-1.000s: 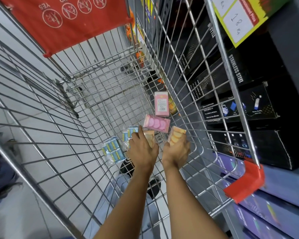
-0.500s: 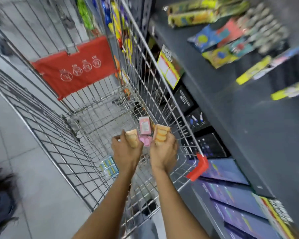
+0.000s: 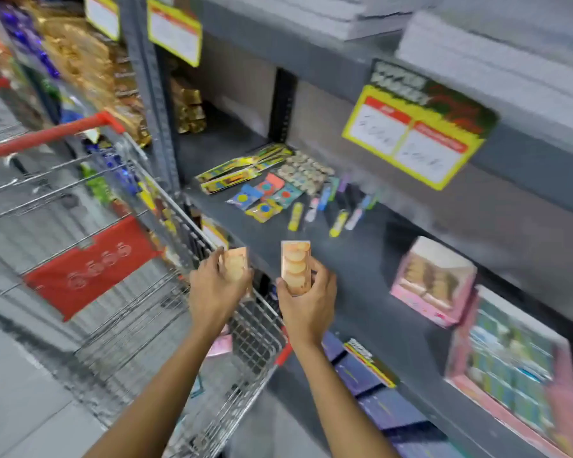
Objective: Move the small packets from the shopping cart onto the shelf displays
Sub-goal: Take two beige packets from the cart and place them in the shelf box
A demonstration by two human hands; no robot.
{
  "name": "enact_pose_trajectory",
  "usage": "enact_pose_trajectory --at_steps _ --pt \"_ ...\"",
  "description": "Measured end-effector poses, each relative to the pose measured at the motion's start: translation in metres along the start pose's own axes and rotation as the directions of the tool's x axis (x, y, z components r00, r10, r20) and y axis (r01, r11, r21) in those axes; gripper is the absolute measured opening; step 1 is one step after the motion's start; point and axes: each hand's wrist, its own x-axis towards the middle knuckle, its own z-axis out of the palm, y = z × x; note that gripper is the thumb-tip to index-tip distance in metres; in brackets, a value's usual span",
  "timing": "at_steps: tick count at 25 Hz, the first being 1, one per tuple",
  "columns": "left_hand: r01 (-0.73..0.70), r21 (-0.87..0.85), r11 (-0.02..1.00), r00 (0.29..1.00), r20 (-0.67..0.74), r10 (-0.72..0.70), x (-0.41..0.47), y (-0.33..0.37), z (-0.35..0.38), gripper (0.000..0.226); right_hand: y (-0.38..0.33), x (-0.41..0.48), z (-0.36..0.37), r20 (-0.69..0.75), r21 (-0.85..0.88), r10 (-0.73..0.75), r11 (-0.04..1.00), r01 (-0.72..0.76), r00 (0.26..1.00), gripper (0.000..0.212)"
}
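Note:
My left hand (image 3: 217, 290) grips a small orange packet (image 3: 235, 264) above the right rim of the wire shopping cart (image 3: 139, 312). My right hand (image 3: 306, 304) holds a second orange packet (image 3: 295, 267) upright, just past the cart, over the front edge of the dark grey shelf (image 3: 354, 259). Both packets show round orange pieces through a clear front. A pink packet (image 3: 220, 346) lies in the cart under my left forearm.
Small coloured packets (image 3: 265, 196) and thin stick items (image 3: 331, 206) lie further back on the shelf. Pink display boxes (image 3: 434, 282) stand at its right. A yellow price tag (image 3: 417, 130) hangs from the shelf above. Purple boxes (image 3: 361, 375) fill the lower shelf.
Both hands have risen out of the cart basket with an orange packet each and moved right toward the shelf. The view has swung up from the cart to the shelf.

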Motion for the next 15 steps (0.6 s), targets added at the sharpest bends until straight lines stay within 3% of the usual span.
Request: enact_pose_trajectory --at_steps 3,7,12,15 --pt "-0.154 0.014 0.988 0.976 0.159 0.15 -0.005 0.061 0.042 0.068 0.026 0.035 -0.055 -0.134 -0.047 0.092 0.994 -0.099 0.987 0.055" --pt "-0.307 -0.008 0.952 0.884 0.366 0.289 -0.027 0.128 0.106 0.065 0.071 0.068 -0.124 -0.239 -0.193 0.21 0.946 -0.259 0.948 0.059" --pt "-0.393 -0.04 0.919 0.773 0.527 0.354 -0.059 0.179 0.185 0.054 0.118 0.085 -0.173 -0.16 -0.299 0.328 0.882 -0.363 0.931 0.045" --pt "-0.459 0.013 0.889 0.725 0.583 0.366 -0.058 0.189 0.22 0.05 0.126 0.095 -0.178 -0.157 -0.27 0.366 0.878 -0.397 0.917 0.04"
